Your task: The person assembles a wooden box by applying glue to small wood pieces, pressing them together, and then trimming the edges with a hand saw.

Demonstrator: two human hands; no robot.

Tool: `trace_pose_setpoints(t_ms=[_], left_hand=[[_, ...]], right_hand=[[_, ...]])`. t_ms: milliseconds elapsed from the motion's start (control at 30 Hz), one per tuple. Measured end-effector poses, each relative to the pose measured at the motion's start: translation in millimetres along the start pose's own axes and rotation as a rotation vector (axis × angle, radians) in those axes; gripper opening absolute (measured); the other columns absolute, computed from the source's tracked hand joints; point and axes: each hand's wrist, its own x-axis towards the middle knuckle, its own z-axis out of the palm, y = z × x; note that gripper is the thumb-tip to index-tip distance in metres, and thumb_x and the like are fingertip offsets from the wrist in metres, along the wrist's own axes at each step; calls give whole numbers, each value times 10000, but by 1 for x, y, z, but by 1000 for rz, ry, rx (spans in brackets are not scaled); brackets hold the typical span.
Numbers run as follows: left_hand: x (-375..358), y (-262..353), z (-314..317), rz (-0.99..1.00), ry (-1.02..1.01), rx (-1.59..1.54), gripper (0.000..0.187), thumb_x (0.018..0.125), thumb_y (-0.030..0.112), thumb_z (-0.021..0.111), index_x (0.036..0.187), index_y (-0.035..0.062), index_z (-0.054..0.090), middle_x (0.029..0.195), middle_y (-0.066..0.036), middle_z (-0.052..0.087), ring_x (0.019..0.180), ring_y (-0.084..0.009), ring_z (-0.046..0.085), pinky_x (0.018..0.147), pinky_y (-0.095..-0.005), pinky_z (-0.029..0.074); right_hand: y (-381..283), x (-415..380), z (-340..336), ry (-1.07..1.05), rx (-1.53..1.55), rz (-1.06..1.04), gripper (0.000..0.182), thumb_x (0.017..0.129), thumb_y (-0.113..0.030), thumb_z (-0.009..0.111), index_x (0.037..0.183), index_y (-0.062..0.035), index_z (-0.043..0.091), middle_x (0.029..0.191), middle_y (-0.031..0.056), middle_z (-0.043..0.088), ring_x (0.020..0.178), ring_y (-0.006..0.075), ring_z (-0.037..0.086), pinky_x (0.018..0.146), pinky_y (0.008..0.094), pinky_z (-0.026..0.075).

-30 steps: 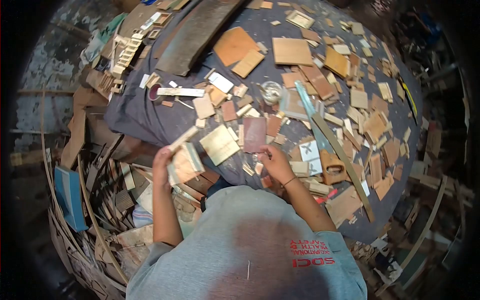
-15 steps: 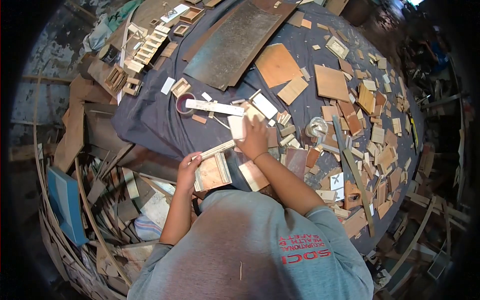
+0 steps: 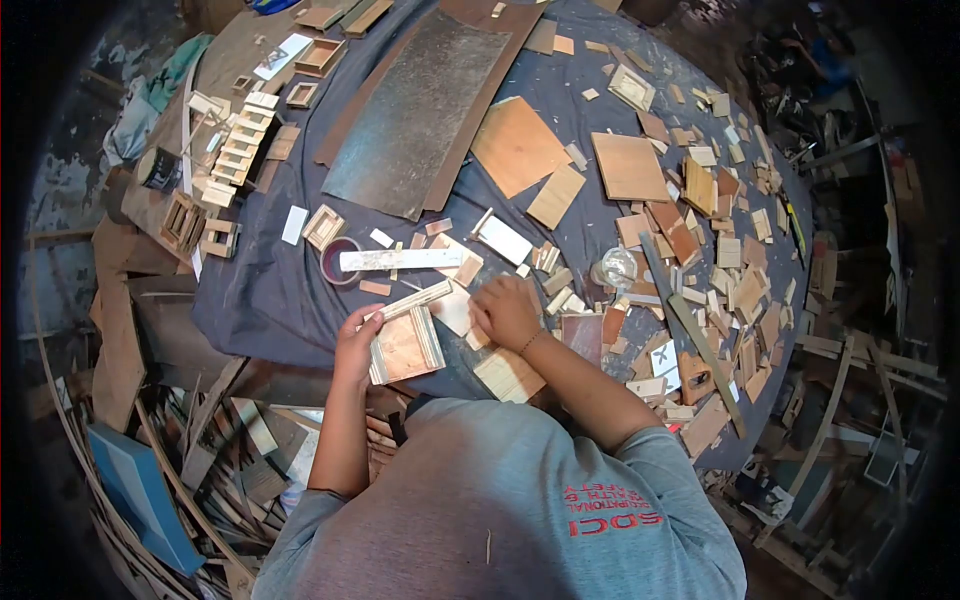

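Note:
My left hand (image 3: 358, 345) grips a small wooden box (image 3: 405, 348) by its left edge, thumb on top. The box has a flat panel face and layered strips along its upper and right sides. My right hand (image 3: 507, 312) is just right of the box, low over the cloth, fingers curled downward. Whatever is under those fingertips is hidden. A pale flat wood piece (image 3: 453, 308) lies between the box and my right hand. Below that hand is a light wood board (image 3: 508, 374). A white-smeared stick (image 3: 400, 260) rests on a round purple-rimmed container (image 3: 328, 262).
Dark cloth (image 3: 270, 320) covers the table. A large curved metal sheet (image 3: 420, 110) lies at the back, beside plywood squares (image 3: 630, 168). Many wood offcuts and a clear jar (image 3: 614, 268) are on the right. Small wooden frames (image 3: 320, 57) sit far left; a blue panel (image 3: 145, 500) leans below.
My right hand has left the pale wood piece near the stick and come down toward me, fingers now curled. The box stays in my left hand. The camera view has shifted slightly.

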Motion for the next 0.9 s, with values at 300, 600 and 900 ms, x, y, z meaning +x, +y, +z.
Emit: trace_pose_setpoints(t_ms=[300,600,900], left_hand=[[-11,9,25,-59,2,6,236,888,147,628,1094,32,621,950,-74,645,839,-147,615,751,-271,506],[-32,14,33,-5,110,-87,256,884,150,627,1094,4,617,965,-81,646,866,-158,613,774,-280,492],[-27,44,53,21,17,-215,287,896,162,623,1117,-16,584,936,-100,647,820,-155,630,747,-269,505]], right_hand=[[58,134,-24,498,6,200,284,774,-139,613,1052,-86,632,1126,102,584,1052,326,513,895,453,413],[97,212,-2,36,-303,223,199,791,-190,571,870,-47,685,899,151,648,857,331,612,746,439,505],[70,148,-72,109,-290,325,243,726,-260,648,848,-52,683,829,133,672,773,325,639,691,425,517]])
